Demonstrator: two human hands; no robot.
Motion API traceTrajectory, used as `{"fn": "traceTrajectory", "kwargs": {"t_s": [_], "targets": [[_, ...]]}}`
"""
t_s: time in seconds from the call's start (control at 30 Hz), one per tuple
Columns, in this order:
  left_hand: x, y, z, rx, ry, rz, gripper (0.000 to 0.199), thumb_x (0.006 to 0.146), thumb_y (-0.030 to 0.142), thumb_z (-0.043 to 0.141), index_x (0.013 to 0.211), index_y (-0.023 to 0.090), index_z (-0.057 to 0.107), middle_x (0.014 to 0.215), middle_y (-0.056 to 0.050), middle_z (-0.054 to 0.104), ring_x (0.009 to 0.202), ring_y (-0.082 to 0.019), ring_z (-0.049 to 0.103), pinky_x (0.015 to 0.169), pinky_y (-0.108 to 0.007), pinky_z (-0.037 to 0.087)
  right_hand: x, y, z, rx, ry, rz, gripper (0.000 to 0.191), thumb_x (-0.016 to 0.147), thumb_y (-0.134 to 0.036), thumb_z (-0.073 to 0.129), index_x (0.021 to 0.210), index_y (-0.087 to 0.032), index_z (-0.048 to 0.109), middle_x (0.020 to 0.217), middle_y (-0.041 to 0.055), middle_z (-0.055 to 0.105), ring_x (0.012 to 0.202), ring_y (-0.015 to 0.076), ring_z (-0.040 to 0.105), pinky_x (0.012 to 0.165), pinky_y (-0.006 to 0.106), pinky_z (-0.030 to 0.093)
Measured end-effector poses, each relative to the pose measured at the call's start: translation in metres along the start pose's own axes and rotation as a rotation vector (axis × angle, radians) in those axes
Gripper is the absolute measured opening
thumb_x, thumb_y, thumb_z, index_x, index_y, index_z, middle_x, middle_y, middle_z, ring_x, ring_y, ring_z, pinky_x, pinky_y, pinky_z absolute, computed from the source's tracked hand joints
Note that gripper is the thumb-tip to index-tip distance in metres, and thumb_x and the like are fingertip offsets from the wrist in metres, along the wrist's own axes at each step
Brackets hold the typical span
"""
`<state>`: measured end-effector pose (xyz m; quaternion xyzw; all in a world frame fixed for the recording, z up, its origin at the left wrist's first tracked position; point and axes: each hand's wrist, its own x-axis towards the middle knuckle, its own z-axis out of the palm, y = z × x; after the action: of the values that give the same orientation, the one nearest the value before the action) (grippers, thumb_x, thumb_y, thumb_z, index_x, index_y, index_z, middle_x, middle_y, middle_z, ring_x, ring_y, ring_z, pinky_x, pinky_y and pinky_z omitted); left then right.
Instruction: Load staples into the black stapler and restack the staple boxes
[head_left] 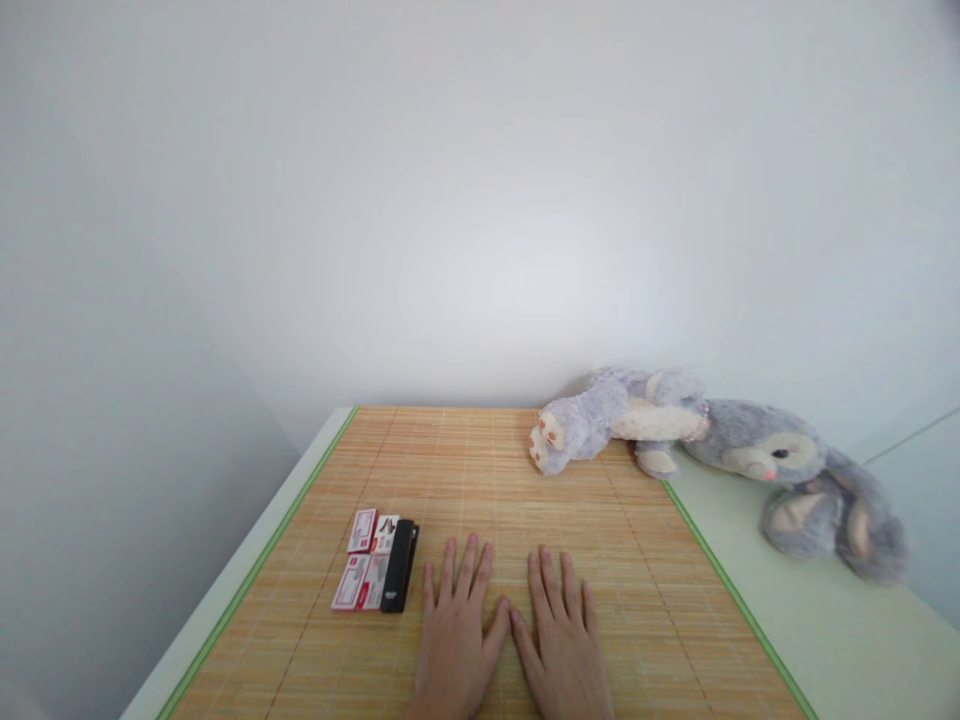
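Note:
My left hand (456, 640) lies flat on the bamboo mat (465, 470), fingers a little apart, holding nothing. Beside it, palm down on the same mat, rests my right hand (561, 640), also with its fingers spread. The two thumb tips meet or nearly meet. To the left of my left hand, and apart from it, lies a black stapler (397, 566). Small red-and-white boxes (363, 540), several of them, sit in a block against the stapler's left side; they look like staple boxes, though their print is too small to read.
A grey plush rabbit (660, 418) lies on its side along the back right, partly on the mat and partly on the pale tabletop (817, 610). Behind the table stands a white wall (465, 200). The mat has a green border (247, 575) along its sides.

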<state>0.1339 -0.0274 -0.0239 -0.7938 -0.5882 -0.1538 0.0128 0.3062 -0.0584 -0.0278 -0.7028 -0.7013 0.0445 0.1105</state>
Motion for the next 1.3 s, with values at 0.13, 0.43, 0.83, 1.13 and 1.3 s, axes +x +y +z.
{"fn": "traceTrajectory", "kwargs": {"t_s": [0.13,0.43,0.83,1.13,1.3], "targets": [[0.000,-0.001,0.000,0.000,-0.012,-0.004,0.070,0.101,0.040,0.046,0.164,0.036,0.015,0.172,0.003,0.019,0.159,-0.031,0.015,0.125,-0.058,0.020,0.001,-0.001,0.000,0.004,-0.004,-0.003,0.071,0.102,-0.067,0.029,0.163,-0.030,0.023,0.170,0.0018,0.018,0.159,0.0363,0.012,0.124,0.066,0.017],[0.001,0.000,-0.001,-0.013,0.017,-0.005,0.071,0.099,0.039,0.049,0.163,0.035,0.018,0.171,0.002,0.025,0.158,-0.031,0.019,0.125,-0.057,0.020,0.004,0.017,-0.012,0.029,-0.054,-0.061,0.064,0.104,-0.063,0.028,0.162,-0.042,0.009,0.170,-0.0056,0.017,0.158,0.0317,0.018,0.124,0.066,0.021],[0.000,-0.002,0.000,-0.008,0.020,0.007,0.072,0.099,0.039,0.049,0.163,0.036,0.018,0.170,0.002,0.026,0.158,-0.031,0.020,0.124,-0.057,0.023,0.002,0.014,-0.003,-0.022,-0.004,-0.050,0.063,0.105,-0.058,0.030,0.163,-0.039,0.013,0.171,-0.0045,0.014,0.159,0.0369,0.008,0.123,0.069,0.015],[0.000,-0.001,-0.001,-0.001,-0.004,0.010,0.070,0.101,0.038,0.046,0.164,0.035,0.016,0.172,0.002,0.021,0.159,-0.030,0.015,0.125,-0.058,0.021,0.003,0.011,-0.008,-0.010,-0.030,-0.017,0.065,0.105,-0.057,0.028,0.163,-0.036,0.010,0.171,-0.0054,0.013,0.160,0.0355,0.005,0.124,0.068,0.011],[0.001,0.000,-0.001,-0.003,-0.015,0.010,0.069,0.101,0.039,0.046,0.164,0.035,0.017,0.171,0.001,0.023,0.159,-0.031,0.016,0.125,-0.059,0.021,0.003,0.011,-0.015,0.034,-0.047,-0.021,0.063,0.105,-0.057,0.028,0.163,-0.038,0.010,0.171,-0.0066,0.012,0.160,0.0349,0.005,0.125,0.068,0.013]]}}
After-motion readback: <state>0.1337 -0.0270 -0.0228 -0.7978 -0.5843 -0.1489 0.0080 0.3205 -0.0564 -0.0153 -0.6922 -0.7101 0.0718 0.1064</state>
